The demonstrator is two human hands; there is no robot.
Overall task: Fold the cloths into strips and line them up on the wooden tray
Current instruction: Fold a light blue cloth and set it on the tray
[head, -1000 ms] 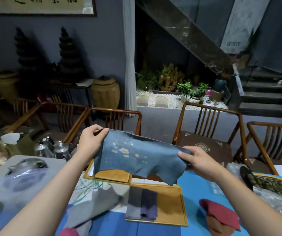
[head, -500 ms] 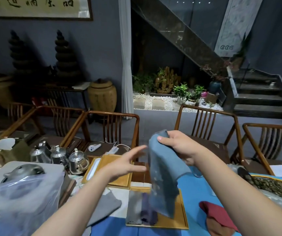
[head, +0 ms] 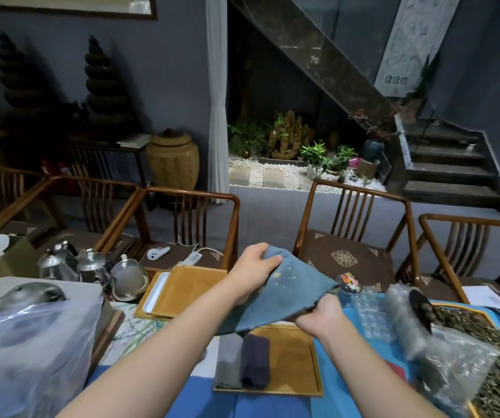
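both hands (head: 285,297) pinching blue cloth (head: 285,294) midair | risk: sloppy fold, floppy edge drags strips (head: 244,362) on wooden tray (head: 294,366) crooked

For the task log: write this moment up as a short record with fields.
cloth in hand: blue cloth, held in the air above the table
left hand: grips the cloth's far upper edge
right hand: grips its near right corner
wooden tray: two folded strips, grey cloth and dark cloth, side by side at its left
tray space: right part bare
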